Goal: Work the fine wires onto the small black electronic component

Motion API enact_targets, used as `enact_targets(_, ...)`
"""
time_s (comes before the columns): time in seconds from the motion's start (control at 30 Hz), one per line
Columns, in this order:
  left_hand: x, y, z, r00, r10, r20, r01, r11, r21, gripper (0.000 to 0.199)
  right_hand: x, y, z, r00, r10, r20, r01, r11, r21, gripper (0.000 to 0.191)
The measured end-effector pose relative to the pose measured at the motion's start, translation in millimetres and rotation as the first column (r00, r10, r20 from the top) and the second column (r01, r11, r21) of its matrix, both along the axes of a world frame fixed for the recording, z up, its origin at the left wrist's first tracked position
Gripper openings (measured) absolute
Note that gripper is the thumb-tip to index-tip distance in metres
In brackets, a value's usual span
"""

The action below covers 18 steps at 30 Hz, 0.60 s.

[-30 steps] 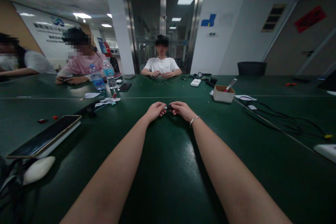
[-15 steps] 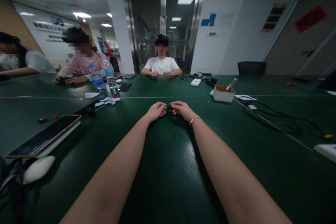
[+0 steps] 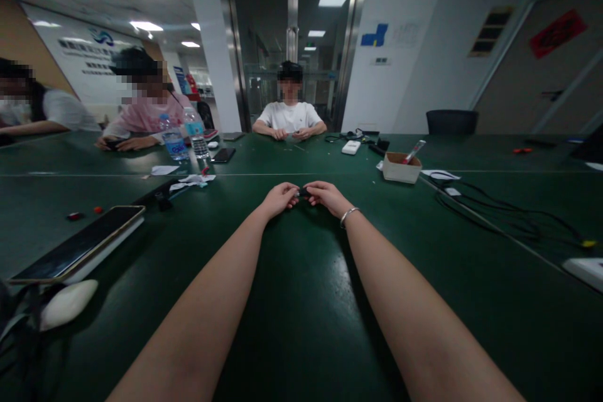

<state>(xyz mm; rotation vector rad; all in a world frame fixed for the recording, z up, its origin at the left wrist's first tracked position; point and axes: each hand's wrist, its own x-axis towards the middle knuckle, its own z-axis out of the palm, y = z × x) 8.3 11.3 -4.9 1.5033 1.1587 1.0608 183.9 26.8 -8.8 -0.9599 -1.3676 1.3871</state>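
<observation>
Between my fingertips is a small black object with a greyish left end, too small to name for sure. My left hand pinches its left end, fingers closed. From the other side my right hand grips the dark right end between thumb and fingers. A silver bangle circles my right wrist. Both hands are close together, low over the dark green table, and my fingers hide part of the object.
Left lie a phone on a white box, a pale rounded object and crumpled paper. Two water bottles stand farther back. Right are a small open box and black cables. Several people sit around the table.
Both hands and the small black object stay nearly in place. The view has shifted very slightly.
</observation>
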Motion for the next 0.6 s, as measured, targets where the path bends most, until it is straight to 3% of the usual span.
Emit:
enact_targets(0.33, -0.8, 2.9, -5.4, 0.998, 0.002, 0.056, -0.003, 1.000, 0.024, 0.016, 0.7, 2.3, -2.5, 1.000, -0.002, 0.008, 0.001, 1.000, 0.014, 0.005)
enact_targets(0.47, -2.9, -0.9, -3.0, 0.997, 0.005, 0.071, -0.010, 0.997, 0.076, 0.029, -3.0, 3.0, -2.2, 0.992, -0.050, 0.112, 0.043, 0.997, 0.062, 0.010)
enact_targets(0.6, -4.7, -5.8, 1.6, 0.997, 0.000, 0.081, -0.007, 0.996, 0.084, 0.028, -5.3, 0.4, 0.4, 0.970, -0.073, 0.231, 0.047, 0.992, 0.119, 0.021)
